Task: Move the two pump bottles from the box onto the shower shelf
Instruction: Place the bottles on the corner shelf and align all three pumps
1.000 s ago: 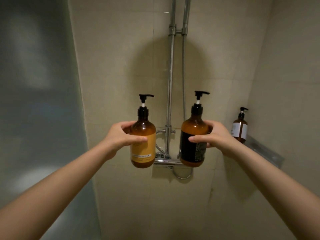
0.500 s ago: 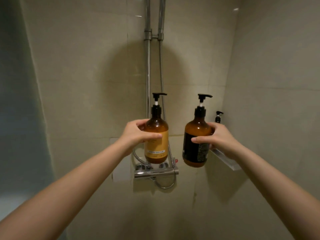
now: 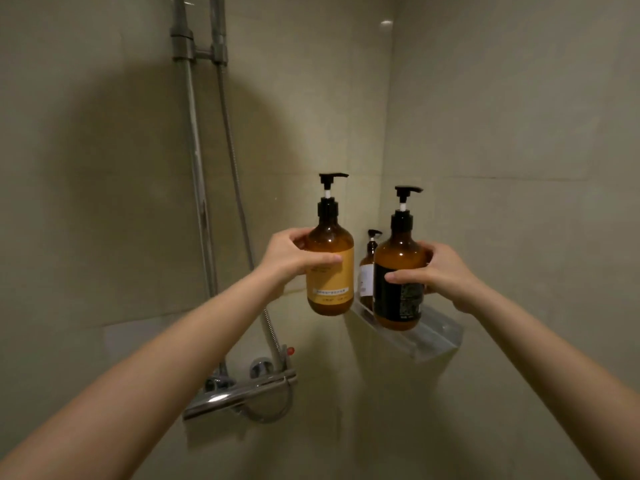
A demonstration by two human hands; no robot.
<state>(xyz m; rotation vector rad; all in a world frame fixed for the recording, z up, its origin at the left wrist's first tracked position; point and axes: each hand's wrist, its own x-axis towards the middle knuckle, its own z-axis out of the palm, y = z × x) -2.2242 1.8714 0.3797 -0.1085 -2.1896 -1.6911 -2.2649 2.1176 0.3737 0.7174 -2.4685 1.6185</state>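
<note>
Up in the corner of the tiled shower, a clear shelf point(image 3: 437, 336) juts from the right wall, and a person reaches toward it with both bare arms stretched out. Each hand carries an amber pump bottle, upright, with a black pump on top.

Their left hand point(image 3: 289, 259) is wrapped around the yellow bottle point(image 3: 330, 271), thumb laid across the front at the top of its yellow label, fingers curled behind the shoulder. It hangs in the air just left of the shelf's near end, its base clear of everything and about level with the shelf rim.

Their right hand point(image 3: 441, 271) grips the black bottle point(image 3: 398, 278) the same way from the other side, thumb across the dark label, fingers round the back. This one is over the shelf; its base sits low against the front edge, but I cannot tell whether it is resting on the shelf or just above it.

Between the two bottles, further back in the corner, a small bottle point(image 3: 367, 268) with a white label stands on the shelf, mostly hidden by the black one.

Off to the left, a chrome riser point(image 3: 197, 174) and a hose point(image 3: 235, 174) run down the back wall to the mixer point(image 3: 239, 393), which is well below the left forearm.
</note>
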